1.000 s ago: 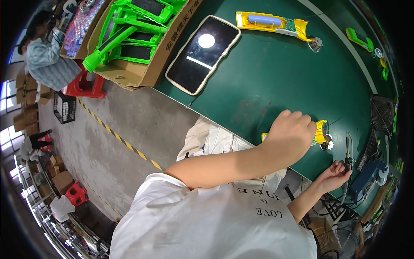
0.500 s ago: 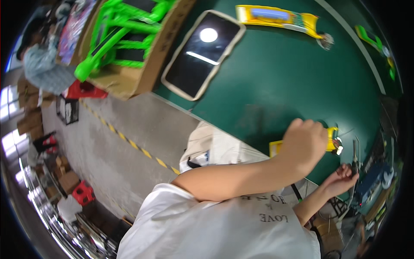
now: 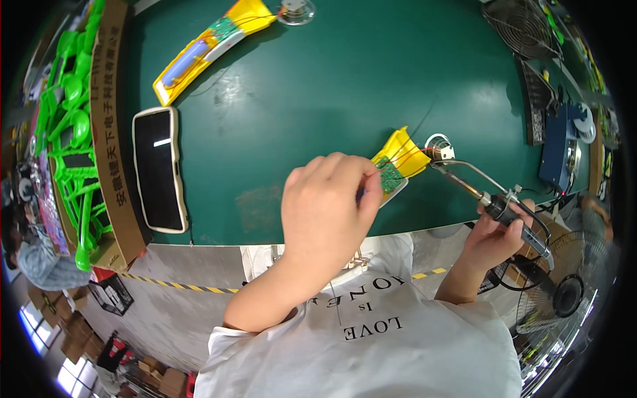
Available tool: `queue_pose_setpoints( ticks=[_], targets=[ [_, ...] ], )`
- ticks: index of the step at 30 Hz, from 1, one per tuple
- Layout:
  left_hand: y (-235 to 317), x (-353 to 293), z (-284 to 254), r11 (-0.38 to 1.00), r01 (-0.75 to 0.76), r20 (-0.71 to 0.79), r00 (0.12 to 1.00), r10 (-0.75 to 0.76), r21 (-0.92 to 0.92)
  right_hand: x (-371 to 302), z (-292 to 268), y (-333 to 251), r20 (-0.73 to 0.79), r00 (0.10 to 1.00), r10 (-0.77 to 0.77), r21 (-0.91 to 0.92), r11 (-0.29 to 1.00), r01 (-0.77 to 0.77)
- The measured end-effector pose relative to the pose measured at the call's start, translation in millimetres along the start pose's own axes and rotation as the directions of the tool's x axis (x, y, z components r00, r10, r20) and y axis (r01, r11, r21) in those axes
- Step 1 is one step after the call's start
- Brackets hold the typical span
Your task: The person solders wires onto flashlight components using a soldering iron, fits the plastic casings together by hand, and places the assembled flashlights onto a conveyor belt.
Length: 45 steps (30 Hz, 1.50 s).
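Observation:
My left hand (image 3: 328,202), its fingers curled, grips a yellow plastic casing (image 3: 415,158) near the table's front edge and hides one end of it. A green circuit board (image 3: 390,174) sits in the casing, and thin red and black wires run from it to a round metal-and-clear part (image 3: 439,147). My right hand (image 3: 497,235) is closed round the handle of a soldering iron (image 3: 504,211) with a curved metal tube along it. The iron's tip points left, close to the round part; whether they touch I cannot tell.
Another opened yellow casing (image 3: 255,16) with a blue cell lies at the far left. Below it is a phone (image 3: 157,172), beside a cardboard box (image 3: 119,132) of green plastic frames. On the right stand a blue soldering station (image 3: 561,152), a dark round-grilled unit (image 3: 521,26) and a fan (image 3: 567,295).
My view has swung to the right. The soldering iron, held low at the table edge before, is now raised with its tip by the round part. My left hand stays on the casing.

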<state>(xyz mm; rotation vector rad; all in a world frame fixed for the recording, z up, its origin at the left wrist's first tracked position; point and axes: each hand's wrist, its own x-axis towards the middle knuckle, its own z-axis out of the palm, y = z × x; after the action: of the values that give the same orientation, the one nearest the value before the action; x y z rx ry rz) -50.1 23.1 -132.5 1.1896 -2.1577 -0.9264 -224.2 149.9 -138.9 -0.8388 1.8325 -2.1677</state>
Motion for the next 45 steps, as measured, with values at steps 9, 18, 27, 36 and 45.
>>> queue_pose_setpoints(
  ticks=[9,18,27,36,45],
  targets=[
    [2.7,-0.3,-3.0,0.997,0.035,0.042,0.998,-0.038,0.068,-11.8,16.1,-15.9,0.249,0.960,0.126,-0.144,0.985,-0.092],
    [-2.2,-0.3,-2.4,0.999,-0.004,0.050,0.999,0.002,0.042,-13.7,23.3,-11.3,0.292,0.946,0.137,-0.056,0.990,-0.126],
    [-0.9,0.7,-4.8,0.996,-0.018,0.081,0.997,0.011,0.087,-16.2,23.7,-11.1,0.309,0.938,0.157,-0.056,0.988,-0.147],
    [-0.7,0.0,-8.7,0.996,-0.007,0.089,0.996,-0.001,0.088,-18.8,23.8,-13.5,0.304,0.940,0.157,-0.071,0.987,-0.142],
    [-0.2,1.4,-9.8,0.998,0.017,0.094,0.995,-0.023,0.062,-14.4,13.7,-3.4,0.274,0.961,-0.022,-0.194,0.978,0.078]
  ],
)
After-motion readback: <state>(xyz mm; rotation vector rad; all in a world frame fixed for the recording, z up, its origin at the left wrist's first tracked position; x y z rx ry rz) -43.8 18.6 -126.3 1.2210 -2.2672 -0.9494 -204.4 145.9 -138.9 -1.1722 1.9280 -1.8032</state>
